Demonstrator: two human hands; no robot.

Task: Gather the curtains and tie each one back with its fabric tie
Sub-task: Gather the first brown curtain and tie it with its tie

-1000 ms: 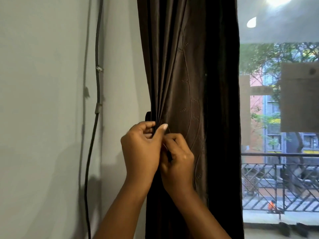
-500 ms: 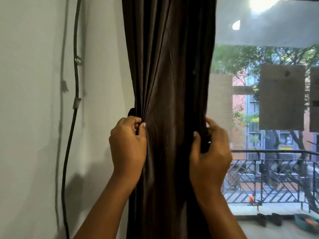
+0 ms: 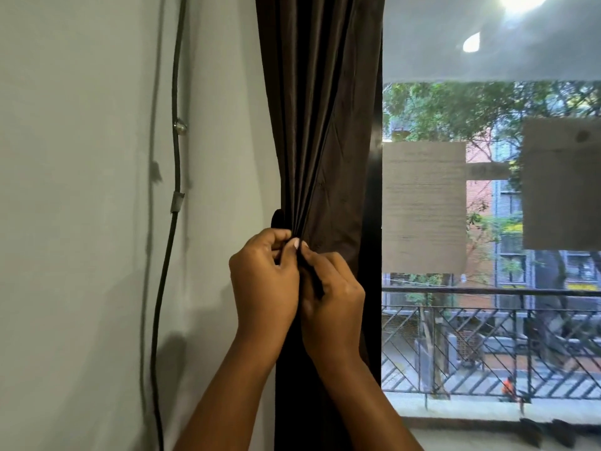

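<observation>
Brown folds of the curtain (image 3: 320, 141) hang bunched against the wall (image 3: 81, 222), left of the window (image 3: 487, 222), drawn to a narrow waist where my hands meet. I keep them there because that is the height of the dark hook (image 3: 278, 218) peeking out at the curtain's left edge, and I judge the tie has to close at that point. My left hand (image 3: 264, 284) curls round the gathered pleats, thumb on top. My right hand (image 3: 335, 297) sits touching it, fingers pinched on a thin dark strip that I take for the tie (image 3: 313, 278), though it is hard to tell from the curtain itself. Half a second ago my right hand was out at the curtain's window-side edge; now it is back beside the left, and the bundle is tighter.
</observation>
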